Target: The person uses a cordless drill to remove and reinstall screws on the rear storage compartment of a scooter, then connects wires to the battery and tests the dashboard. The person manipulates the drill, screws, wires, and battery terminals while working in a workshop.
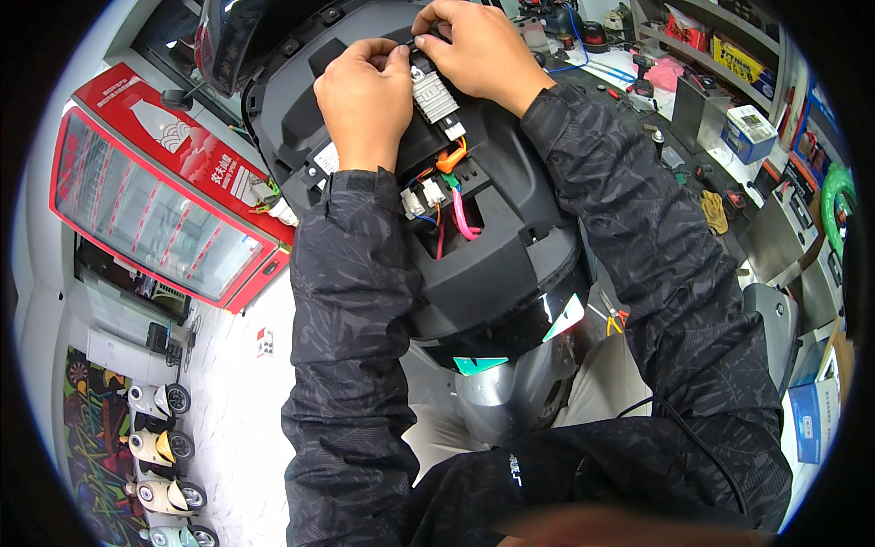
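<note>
My left hand (366,108) and my right hand (481,53) meet over the black plastic body (492,273) of a scooter. Both pinch with thumb and fingers at a small dark piece between them, too small to make out. Just below the fingertips lies a silver finned metal module (434,95), with a white connector (454,131) at its lower end. Nearer to me, an orange connector (450,161), a green connector (451,180), white plugs (423,197) and pink wires (463,215) come out of an opening in the body.
A red drinks fridge (164,191) stands at the left, with several small scooters (162,447) below it. To the right is a cluttered workbench (702,164) with a boxed item (749,133) and gloves (714,211). Pliers (612,314) lie beside the scooter.
</note>
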The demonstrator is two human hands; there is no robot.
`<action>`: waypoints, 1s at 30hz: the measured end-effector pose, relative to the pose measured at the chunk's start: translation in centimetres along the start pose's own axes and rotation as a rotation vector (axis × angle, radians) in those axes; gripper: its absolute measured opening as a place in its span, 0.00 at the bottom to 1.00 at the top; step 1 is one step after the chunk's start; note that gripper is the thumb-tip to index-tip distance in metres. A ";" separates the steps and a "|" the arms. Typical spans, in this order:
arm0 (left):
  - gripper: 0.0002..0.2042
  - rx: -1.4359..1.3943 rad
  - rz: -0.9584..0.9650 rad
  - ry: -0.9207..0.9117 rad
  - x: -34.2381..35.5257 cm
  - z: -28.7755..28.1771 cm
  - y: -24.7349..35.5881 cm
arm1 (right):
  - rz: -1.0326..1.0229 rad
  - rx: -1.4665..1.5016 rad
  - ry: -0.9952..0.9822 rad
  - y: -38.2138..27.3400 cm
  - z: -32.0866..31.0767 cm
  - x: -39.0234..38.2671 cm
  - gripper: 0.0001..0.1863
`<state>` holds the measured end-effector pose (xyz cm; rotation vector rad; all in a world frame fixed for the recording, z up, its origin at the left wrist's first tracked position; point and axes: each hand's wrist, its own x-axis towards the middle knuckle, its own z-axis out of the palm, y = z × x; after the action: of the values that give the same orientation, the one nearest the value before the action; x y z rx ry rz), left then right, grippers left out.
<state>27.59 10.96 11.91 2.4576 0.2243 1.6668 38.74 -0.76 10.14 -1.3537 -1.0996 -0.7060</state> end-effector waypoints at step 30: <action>0.11 0.042 0.191 0.024 -0.6 -0.7 -1.6 | -0.286 -0.191 -0.138 0.2 -2.8 0.7 0.12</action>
<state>26.72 12.40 11.30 2.5623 0.0278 1.7828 39.73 -3.34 11.09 -1.4374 -1.3818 -0.9568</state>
